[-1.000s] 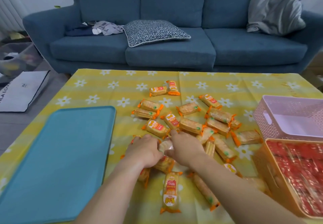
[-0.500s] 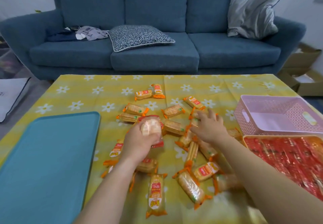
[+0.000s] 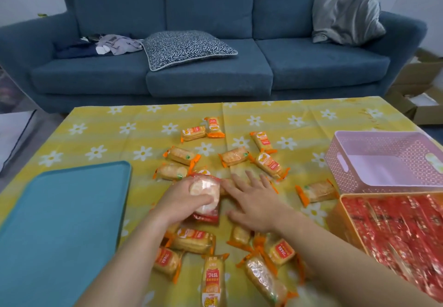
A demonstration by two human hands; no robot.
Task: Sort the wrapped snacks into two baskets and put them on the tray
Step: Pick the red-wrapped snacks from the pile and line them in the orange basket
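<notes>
Observed left hand [image 3: 179, 202] curled round red-wrapped snack [image 3: 205, 192], right hand [image 3: 255, 200] spread flat, fingers straight, over orange packs [image 3: 269, 165]. Logged yellow daisy-cloth worktop [image 3: 115, 138], blue sofa [image 3: 208, 19] behind.

Blue sofa [image 3: 215, 19] behind a daisy-cloth worktop [image 3: 119, 134].
A patterned cushion [image 3: 187, 48], grey cushion [image 3: 347, 11] and crumpled clothes [image 3: 103, 45] lie on it; cardboard boxes [image 3: 417, 90] stand at the right.

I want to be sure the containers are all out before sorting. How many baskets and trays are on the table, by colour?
Pink basket: 1
Orange basket: 1
Blue tray: 1
Total: 3
</notes>
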